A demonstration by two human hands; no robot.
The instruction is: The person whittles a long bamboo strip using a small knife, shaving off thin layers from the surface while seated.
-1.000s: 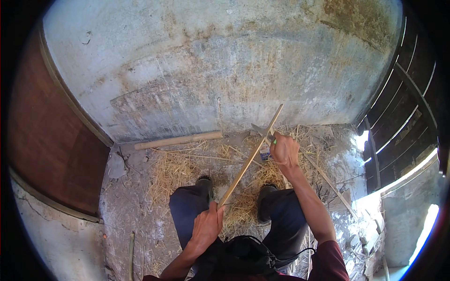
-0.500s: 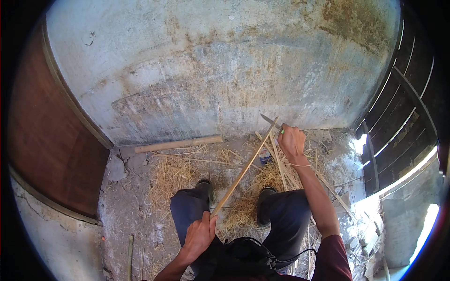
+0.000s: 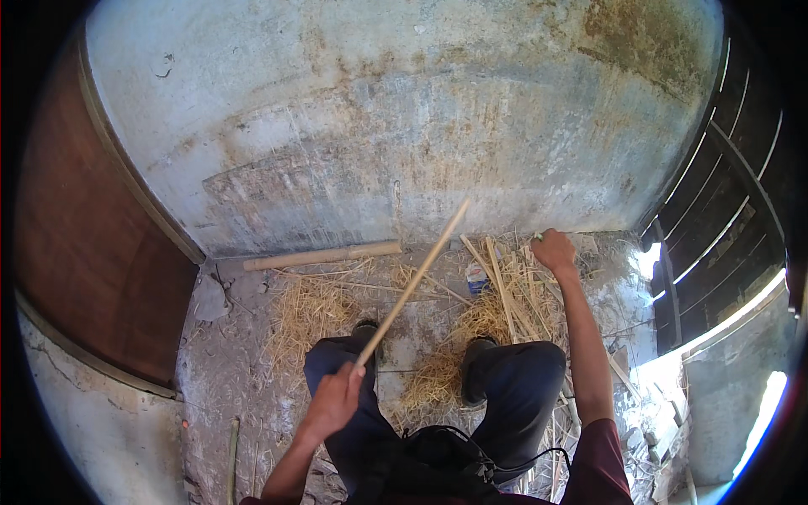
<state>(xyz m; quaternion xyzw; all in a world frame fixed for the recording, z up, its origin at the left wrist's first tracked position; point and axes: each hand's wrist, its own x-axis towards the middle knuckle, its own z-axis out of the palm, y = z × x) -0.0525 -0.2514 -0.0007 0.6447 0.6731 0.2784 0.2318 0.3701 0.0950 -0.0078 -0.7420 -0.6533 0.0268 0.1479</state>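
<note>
My left hand (image 3: 335, 404) is closed around the lower end of a long, thin bamboo stick (image 3: 412, 284). The stick slants up and to the right, its far tip raised in front of the wall's foot. Off to the right, apart from the stick, my right hand (image 3: 555, 251) is closed on a knife (image 3: 538, 237). A bit of its green handle shows by the thumb; the blade cannot be made out now. Below that hand, several split bamboo strips (image 3: 502, 290) lie on the floor.
Pale shavings (image 3: 310, 318) are heaped around my boots. A thick bamboo pole (image 3: 324, 255) lies along the stained wall (image 3: 404, 126). Near the strips sits a blue-and-white packet (image 3: 478, 279). A brown door panel (image 3: 109, 236) stands left, dark slatted boards (image 3: 724, 202) right.
My right hand has moved right with the knife, away from the stick that the blade crossed near its tip. The stick and my left hand have shifted left.
</note>
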